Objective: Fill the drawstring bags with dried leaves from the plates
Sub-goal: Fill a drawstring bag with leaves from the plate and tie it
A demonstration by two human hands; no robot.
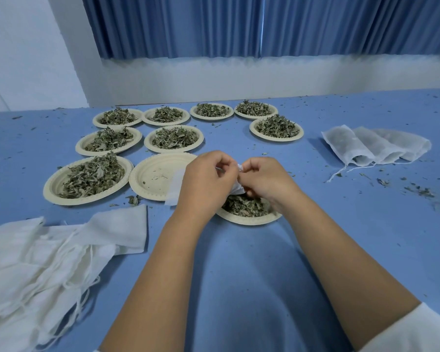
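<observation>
1. Blue table [239, 262], with leaf crumbs scattered all over it. A few filled bags [374, 146] are laid out toward the right edge, so only a small share can be called done.
2. One empty plate [160, 176] is seen near the middle, just crumbs in it. Eight heaped plates [48, 190] are spread behind it and to its left, toward the far edge, and none looks touched yet.
3. A big pile of flat bags [36, 255] is stacked at the near left corner, so loads is reckoned to be left.
4. The bag in hand [173, 190] is held up over the nearest plate [249, 220], which is loaded with dried leaves [244, 205].
5. Its top is pinched by the left grip [206, 181] and the right grip [262, 176], fingers curled, knuckles close together. Whether it's being opened or cinched can't be told, and its fill is hidden.
</observation>
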